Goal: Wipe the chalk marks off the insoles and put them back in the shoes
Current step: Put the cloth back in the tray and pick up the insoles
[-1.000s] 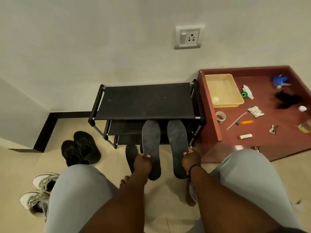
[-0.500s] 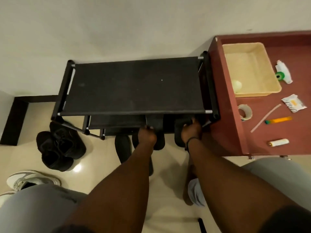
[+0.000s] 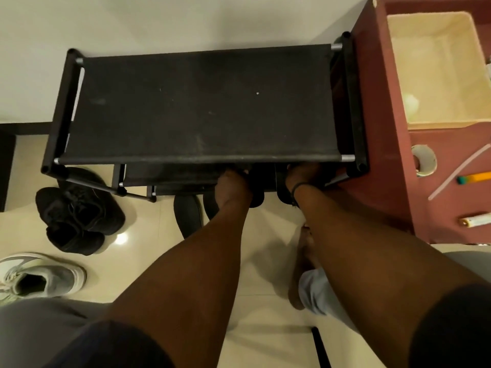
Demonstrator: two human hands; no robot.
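Observation:
My left hand and my right hand reach under the front edge of the black shoe rack. Each grips the heel end of a dark insole. Only a short stub of the left insole and of the right insole shows; the rest is hidden beneath the top shelf. No chalk marks can be made out on them. Another dark insole lies on the floor just left of my left wrist. A pair of black shoes sits on the floor at the left.
A grey-white sneaker lies at the lower left. A red-brown table stands against the rack's right side, carrying a beige tray, a tape roll, an orange marker and a small white tube. My bare foot rests on the tiles.
My head has leaned forward and down over the rack. Both hands moved forward with the insoles, which went from fully visible to mostly hidden under the top shelf.

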